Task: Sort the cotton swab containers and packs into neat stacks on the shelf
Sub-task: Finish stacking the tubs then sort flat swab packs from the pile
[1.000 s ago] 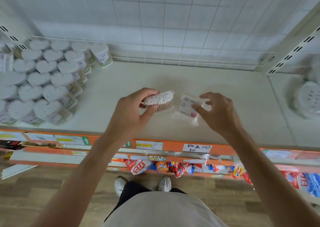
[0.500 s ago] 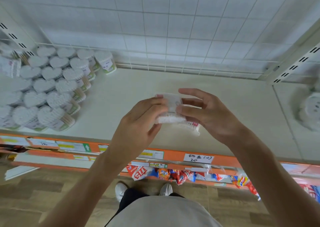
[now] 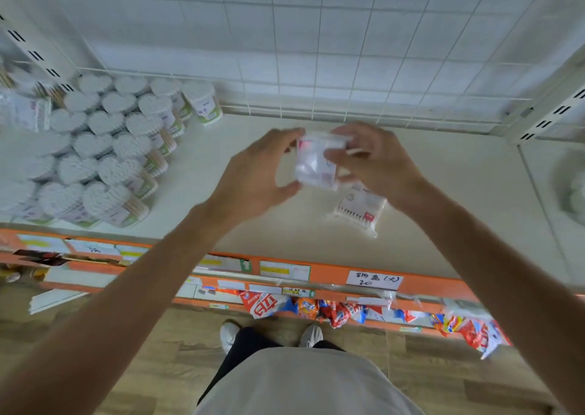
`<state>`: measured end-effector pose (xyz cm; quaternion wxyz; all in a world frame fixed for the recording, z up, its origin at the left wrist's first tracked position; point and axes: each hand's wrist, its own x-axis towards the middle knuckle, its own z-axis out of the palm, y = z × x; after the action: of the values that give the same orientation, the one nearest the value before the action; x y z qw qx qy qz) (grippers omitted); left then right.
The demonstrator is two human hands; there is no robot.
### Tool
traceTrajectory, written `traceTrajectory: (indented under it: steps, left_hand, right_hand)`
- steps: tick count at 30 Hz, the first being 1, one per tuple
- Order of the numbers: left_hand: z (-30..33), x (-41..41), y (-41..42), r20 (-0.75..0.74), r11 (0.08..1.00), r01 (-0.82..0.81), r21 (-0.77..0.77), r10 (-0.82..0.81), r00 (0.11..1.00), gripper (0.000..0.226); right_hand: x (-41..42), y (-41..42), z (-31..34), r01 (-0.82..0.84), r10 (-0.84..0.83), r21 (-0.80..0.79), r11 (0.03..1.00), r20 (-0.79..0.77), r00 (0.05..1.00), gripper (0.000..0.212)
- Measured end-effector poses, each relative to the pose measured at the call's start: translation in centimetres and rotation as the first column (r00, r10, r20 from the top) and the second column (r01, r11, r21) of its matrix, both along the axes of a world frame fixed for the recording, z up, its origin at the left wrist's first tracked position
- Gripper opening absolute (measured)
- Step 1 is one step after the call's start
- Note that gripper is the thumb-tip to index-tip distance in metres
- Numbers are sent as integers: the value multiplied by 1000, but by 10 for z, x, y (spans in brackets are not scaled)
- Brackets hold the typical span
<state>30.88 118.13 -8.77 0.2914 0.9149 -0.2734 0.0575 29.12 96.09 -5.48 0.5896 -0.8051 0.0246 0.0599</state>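
Both hands hold one clear pack of cotton swabs point(image 3: 313, 164) above the middle of the cream shelf point(image 3: 459, 199). My left hand point(image 3: 256, 177) grips its left side with fingers on top and thumb below. My right hand point(image 3: 376, 158) grips its right side. A second flat pack of swabs point(image 3: 361, 210) lies on the shelf just below my right hand. Several heart-shaped swab containers point(image 3: 104, 158) lie stacked in rows at the shelf's left end. A round green-labelled tub point(image 3: 202, 101) stands behind them.
A white wire grid point(image 3: 316, 66) backs the shelf. Orange price strips point(image 3: 285, 272) run along its front edge. Snack bags point(image 3: 316, 310) hang on the shelf below. A round white object point(image 3: 573, 186) sits past the divider at the far right.
The hands came together, lifted one pack and carried it up and back over the shelf. The other pack now lies uncovered on the shelf. The view tilted upward.
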Motion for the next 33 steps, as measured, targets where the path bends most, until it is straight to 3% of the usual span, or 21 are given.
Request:
traceTrajectory:
  steps: [3,7,10,18,25,28,33]
  left_hand:
    - [-2,43,-2,-106,996,-46,79,55,993,86]
    - [0,71,0,-169,975,-93,201,128,977,74]
    - [3,71,1,-150,966,-72,249,112,982,68]
    - [-15,58,7,-215,973,-99,207,144,966,57]
    - [-15,24,8,-250,994,-111,24,113,962,51]
    - [-19,-19,17,-231,998,-51,-35,42,972,50]
    - [-34,-38,-26,-363,959,-187,-214,100,926,45]
  right_hand:
    - [62,-9,-12,30,-16,-209,978,68,998,26]
    - [114,-12,-25,51,5,-407,912,137,991,25]
    - [126,-9,-36,85,-19,-401,912,167,986,24]
    - [128,5,-56,230,-138,-333,914,279,950,37]
    - [72,-4,-38,141,-93,-353,925,149,984,72]
    - [-10,-36,-40,45,-4,-492,870,84,996,71]
    - [-67,-48,-55,-117,136,-681,723,-26,990,87]
